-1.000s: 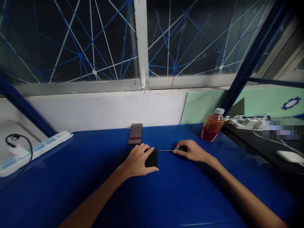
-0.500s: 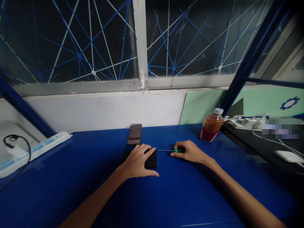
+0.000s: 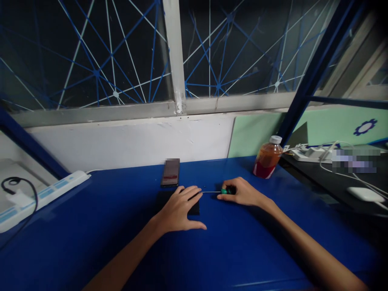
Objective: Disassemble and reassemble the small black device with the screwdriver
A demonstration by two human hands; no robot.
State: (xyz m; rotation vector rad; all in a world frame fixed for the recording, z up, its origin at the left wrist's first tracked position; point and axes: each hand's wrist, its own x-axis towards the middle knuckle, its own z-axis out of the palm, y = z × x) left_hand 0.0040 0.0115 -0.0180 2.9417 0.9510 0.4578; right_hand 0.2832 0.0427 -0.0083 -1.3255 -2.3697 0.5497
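The person's left hand lies palm down over a flat black block, its fingers fanned and the thumb stretched well away from them toward the near side. Between index finger and thumb the block's right edge shows, and the fingertips reach slightly past that edge; most of the block is hidden beneath the hand and in shadow.

The person's right hand pinches the green part of a screwdriver between thumb and forefinger, the dark end of the handle tucked toward the palm. The thin shaft points left and lies nearly level, its tip close to the left fingertips at the block's right edge; whether the tip touches the block cannot be told. A tiny dark speck sits just beyond the shaft.

From the left thumb, blue tabletop runs open to the near side, and more of it stretches between the forearms. Just beyond the left fingers lies a phone, which limits room on the far side. A bottle stands beyond and right of the right fingers, near the table's right edge. Well left of both hands, a power strip lies along the left edge.
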